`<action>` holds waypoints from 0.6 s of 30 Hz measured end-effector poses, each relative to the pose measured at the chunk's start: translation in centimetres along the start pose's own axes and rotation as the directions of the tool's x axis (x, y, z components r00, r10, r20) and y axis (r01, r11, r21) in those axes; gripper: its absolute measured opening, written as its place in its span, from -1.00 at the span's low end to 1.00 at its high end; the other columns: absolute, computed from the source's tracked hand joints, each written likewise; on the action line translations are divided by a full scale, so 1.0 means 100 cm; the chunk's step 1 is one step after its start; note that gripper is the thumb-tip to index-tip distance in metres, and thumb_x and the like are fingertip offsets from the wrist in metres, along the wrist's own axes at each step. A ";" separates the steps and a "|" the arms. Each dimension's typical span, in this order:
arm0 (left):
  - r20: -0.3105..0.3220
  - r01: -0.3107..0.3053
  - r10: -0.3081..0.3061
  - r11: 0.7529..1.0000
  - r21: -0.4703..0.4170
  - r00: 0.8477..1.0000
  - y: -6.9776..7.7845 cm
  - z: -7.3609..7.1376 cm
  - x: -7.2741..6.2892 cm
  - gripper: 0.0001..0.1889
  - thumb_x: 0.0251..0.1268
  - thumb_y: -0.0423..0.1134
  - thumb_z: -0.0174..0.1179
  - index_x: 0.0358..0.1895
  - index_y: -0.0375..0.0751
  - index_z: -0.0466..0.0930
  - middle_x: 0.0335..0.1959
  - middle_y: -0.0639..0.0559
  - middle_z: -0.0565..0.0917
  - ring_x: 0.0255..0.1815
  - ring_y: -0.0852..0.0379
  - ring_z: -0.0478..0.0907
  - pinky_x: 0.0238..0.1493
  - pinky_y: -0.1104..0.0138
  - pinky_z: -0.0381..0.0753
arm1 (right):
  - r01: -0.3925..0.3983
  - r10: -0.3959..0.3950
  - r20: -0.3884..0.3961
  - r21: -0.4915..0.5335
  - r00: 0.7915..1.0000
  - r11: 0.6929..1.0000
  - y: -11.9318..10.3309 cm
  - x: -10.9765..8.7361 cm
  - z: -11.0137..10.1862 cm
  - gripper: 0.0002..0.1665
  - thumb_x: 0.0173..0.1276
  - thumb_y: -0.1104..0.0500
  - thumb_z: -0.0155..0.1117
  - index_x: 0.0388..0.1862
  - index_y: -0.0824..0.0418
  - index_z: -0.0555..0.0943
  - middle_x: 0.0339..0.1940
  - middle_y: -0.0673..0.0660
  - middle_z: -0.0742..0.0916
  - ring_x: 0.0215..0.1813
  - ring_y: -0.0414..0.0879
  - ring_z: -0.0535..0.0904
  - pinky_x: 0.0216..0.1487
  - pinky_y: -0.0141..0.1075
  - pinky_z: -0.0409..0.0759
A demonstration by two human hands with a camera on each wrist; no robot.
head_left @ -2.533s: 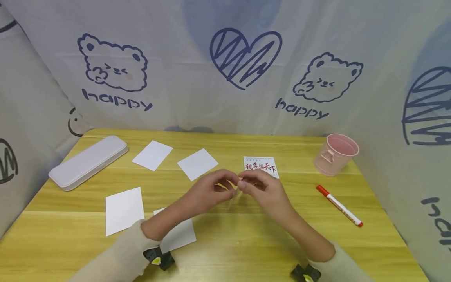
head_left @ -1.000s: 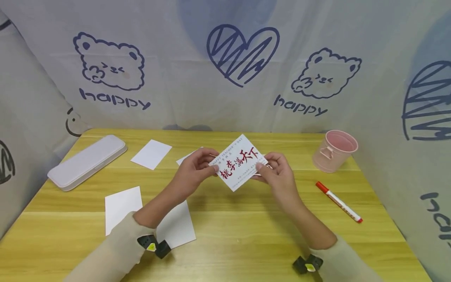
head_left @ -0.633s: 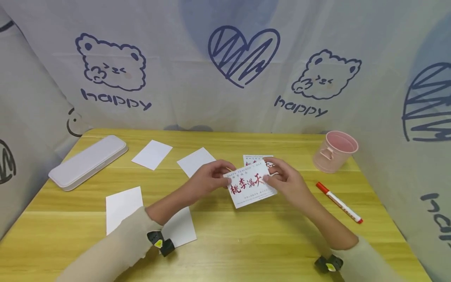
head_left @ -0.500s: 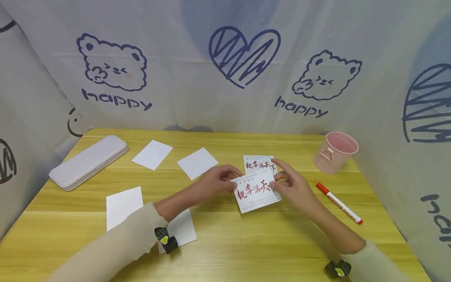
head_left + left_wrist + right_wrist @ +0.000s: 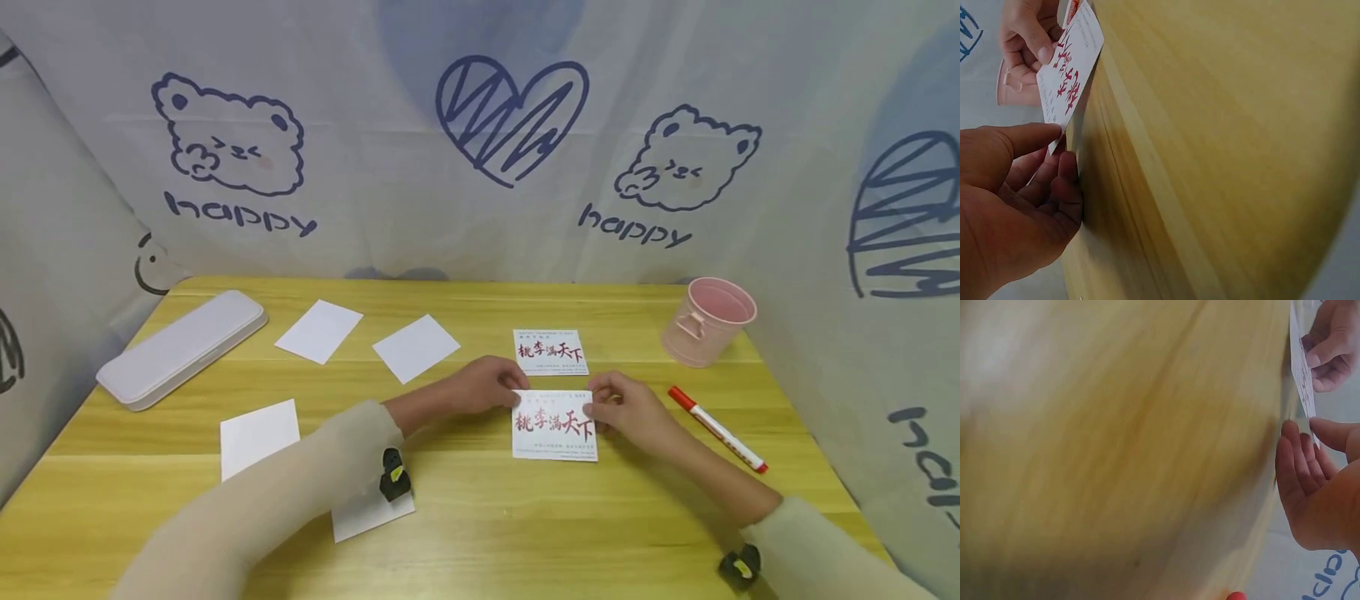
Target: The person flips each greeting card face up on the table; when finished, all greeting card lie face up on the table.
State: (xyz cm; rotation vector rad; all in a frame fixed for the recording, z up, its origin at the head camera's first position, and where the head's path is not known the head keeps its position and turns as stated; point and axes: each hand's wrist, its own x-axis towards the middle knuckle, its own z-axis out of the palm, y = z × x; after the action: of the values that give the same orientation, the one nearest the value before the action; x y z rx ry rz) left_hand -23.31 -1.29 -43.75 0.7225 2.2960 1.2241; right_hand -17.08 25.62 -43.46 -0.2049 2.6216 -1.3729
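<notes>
A white greeting card (image 5: 553,427) with red Chinese characters is held level just over the table, between both hands. My left hand (image 5: 483,386) pinches its upper left edge, thumb on top, as the left wrist view also shows of the card (image 5: 1071,72). My right hand (image 5: 628,410) pinches the upper right edge; in the right wrist view the thumb (image 5: 1329,431) lies over the card's corner and the fingers are beneath. Right behind it, a second card (image 5: 550,352) with the same lettering lies flat on the table.
Blank white cards (image 5: 318,332) lie at left, two of them partly under my left sleeve. A white pencil case (image 5: 182,350) sits at the far left. At right stand a pink bucket (image 5: 705,323) and, nearer, a red-capped marker (image 5: 717,428). A patterned curtain (image 5: 375,150) borders the table.
The card was edge-on, then turned up to show its lettering. It has since come down toward the table and squared up in front of the second card, both hands still holding it.
</notes>
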 end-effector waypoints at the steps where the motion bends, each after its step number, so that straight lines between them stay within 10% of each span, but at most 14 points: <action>1: -0.003 -0.002 0.003 1.000 0.027 1.000 -0.001 0.001 0.002 -0.84 0.31 -0.39 0.29 -0.07 -0.22 0.69 -0.15 -0.01 0.71 -0.09 0.17 0.57 -0.03 0.39 0.56 | 0.003 -0.004 -0.005 -0.037 1.000 0.999 0.002 0.002 0.000 -0.64 0.36 0.23 0.38 0.07 0.32 0.54 -0.20 0.19 0.67 -0.25 -0.04 0.63 -0.26 -0.33 0.66; 6: 0.001 -0.036 0.036 0.993 0.112 0.999 0.000 0.005 0.013 -0.87 0.32 -0.36 0.30 -0.10 -0.18 0.70 -0.16 0.02 0.73 -0.10 0.18 0.59 0.03 0.35 0.56 | 0.015 -0.022 -0.038 -0.172 0.999 0.985 0.011 0.011 -0.005 -0.66 0.35 0.20 0.40 0.05 0.30 0.61 -0.21 0.14 0.69 -0.18 -0.08 0.57 -0.24 -0.38 0.56; 18: 0.004 -0.023 0.023 0.955 0.296 1.000 0.008 0.008 0.021 -0.86 0.38 -0.26 0.28 -0.06 -0.12 0.71 -0.14 0.08 0.72 -0.10 0.20 0.58 0.04 0.34 0.54 | -0.040 0.037 -0.020 -0.148 0.999 0.988 0.017 0.021 -0.008 -0.65 0.39 0.26 0.34 0.10 0.37 0.60 -0.21 0.18 0.66 -0.34 -0.12 0.56 -0.39 -0.37 0.60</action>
State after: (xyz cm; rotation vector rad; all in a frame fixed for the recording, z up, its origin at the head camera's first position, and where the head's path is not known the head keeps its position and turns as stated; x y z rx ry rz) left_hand -24.25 0.92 -43.77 0.8531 2.5068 0.8950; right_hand -19.35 26.81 -44.61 -0.1619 2.7280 -1.1733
